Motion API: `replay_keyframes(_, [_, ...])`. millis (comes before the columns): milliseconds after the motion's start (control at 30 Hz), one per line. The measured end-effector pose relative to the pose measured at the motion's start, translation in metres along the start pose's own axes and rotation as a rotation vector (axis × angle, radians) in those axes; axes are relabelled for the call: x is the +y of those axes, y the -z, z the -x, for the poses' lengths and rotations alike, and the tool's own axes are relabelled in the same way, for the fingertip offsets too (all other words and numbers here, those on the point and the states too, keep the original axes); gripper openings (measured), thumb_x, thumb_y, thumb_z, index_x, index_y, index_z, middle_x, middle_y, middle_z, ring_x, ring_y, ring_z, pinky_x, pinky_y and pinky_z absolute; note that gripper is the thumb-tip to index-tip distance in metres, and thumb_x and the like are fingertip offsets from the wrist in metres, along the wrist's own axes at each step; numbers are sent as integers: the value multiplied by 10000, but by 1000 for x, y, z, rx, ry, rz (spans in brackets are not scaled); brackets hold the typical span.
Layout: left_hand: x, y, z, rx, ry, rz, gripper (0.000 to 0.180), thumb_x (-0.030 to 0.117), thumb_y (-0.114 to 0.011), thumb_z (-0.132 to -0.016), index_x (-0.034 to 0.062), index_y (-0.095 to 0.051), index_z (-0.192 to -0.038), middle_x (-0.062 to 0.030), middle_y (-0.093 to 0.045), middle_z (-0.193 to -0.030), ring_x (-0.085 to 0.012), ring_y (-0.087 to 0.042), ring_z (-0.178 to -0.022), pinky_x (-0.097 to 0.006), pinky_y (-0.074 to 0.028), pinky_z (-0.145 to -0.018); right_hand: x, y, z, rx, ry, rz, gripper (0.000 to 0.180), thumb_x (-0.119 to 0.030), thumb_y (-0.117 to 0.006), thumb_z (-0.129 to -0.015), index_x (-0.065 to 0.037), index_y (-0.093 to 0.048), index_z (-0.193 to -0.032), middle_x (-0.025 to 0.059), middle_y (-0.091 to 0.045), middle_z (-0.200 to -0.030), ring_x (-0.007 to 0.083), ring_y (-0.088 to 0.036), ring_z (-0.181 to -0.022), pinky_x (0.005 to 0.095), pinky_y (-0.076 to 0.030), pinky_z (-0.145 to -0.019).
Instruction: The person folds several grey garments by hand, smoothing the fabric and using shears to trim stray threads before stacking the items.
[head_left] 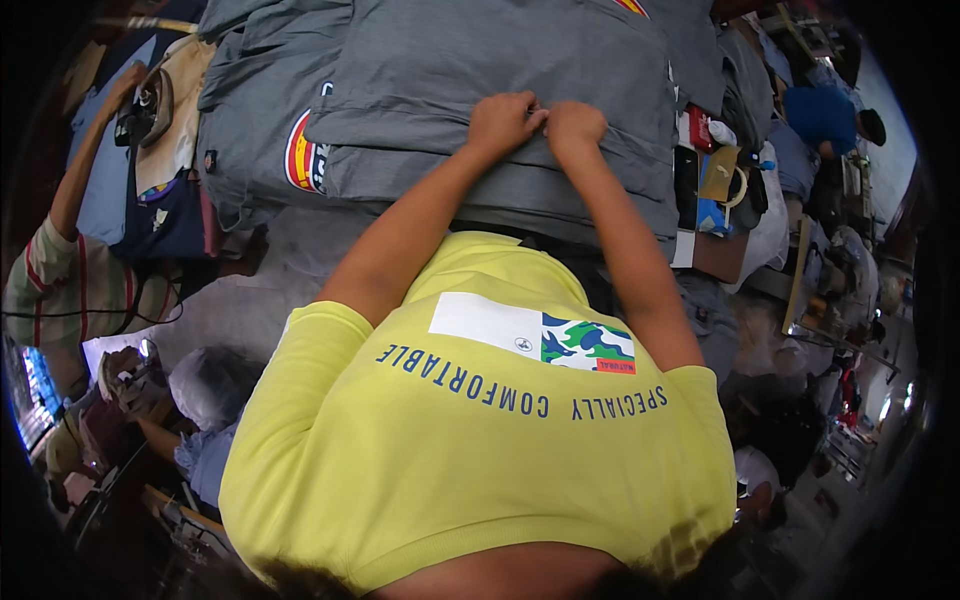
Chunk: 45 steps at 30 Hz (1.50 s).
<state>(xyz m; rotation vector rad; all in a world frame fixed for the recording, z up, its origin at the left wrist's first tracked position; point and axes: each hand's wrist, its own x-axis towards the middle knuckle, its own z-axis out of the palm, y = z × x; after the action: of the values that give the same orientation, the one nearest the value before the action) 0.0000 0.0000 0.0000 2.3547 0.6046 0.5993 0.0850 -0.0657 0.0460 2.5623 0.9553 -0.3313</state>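
A stack of dark grey printed shirts [430, 60] is spread in front of me, with a red and yellow print showing at its left side. My left hand [503, 123] and my right hand [577, 130] meet over the near part of the top grey shirt [400, 115]. Fingers on both are curled in, and the thumb sides nearly touch. Cloth appears pinched between them, though the fingertips are partly hidden. Creases run sideways through the fabric around my hands.
At the left, a co-worker in a striped shirt [75, 275] has a hand on what looks like an iron [150, 105]. To the right of the stack lie a tape roll [738, 187], a red box [698, 128] and cards. Another person in blue [820, 118] is farther right.
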Motion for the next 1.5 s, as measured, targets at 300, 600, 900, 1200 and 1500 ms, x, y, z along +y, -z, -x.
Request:
replay_keyframes(300, [1,17,0,-110,-3,40,277,363,-596,-767,87,-609,-797,-102,-600,-689,-274,-585,-661,-364,-437,-574,69,-17,8,70,132,-456,391,-411,-692,-663,-30,-617,-709,145,-618,-739,288,-607,-688,375,-447,-576])
replay_keyframes(600, [-64,110,23,-214,-178,-174,267,325,-617,-755,98,-622,-895,-85,-622,-848,-257,-578,-844,-394,-403,-715,82,-35,24,307,259,-600,365,-354,-648,-717,1,-567,-749,184,-589,-743,349,-567,-712,408,-426,-618])
replay_keyframes(900, [-77,160,44,-302,-133,-442,266,330,-620,-727,119,-604,-888,-63,-610,-836,-228,-568,-868,-397,-339,-773,44,-7,23,366,571,-647,331,-59,-689,-659,-9,-528,-944,156,-498,-985,329,-528,-891,381,-429,-762])
replay_keyframes(1200, [-87,217,60,-369,9,-744,250,332,-615,-727,111,-605,-841,-70,-608,-775,-226,-579,-814,-381,-329,-784,64,-9,11,234,670,-611,290,-48,-702,-618,32,-544,-848,163,-535,-817,316,-549,-762,366,-426,-677])
replay_keyframes(1500, [-11,203,77,-504,-12,-565,291,349,-600,-738,90,-630,-866,-141,-620,-729,-331,-600,-743,-426,-455,-655,147,51,-34,-3,304,-569,243,-103,-659,-678,16,-610,-884,197,-609,-734,301,-623,-695,389,-471,-637])
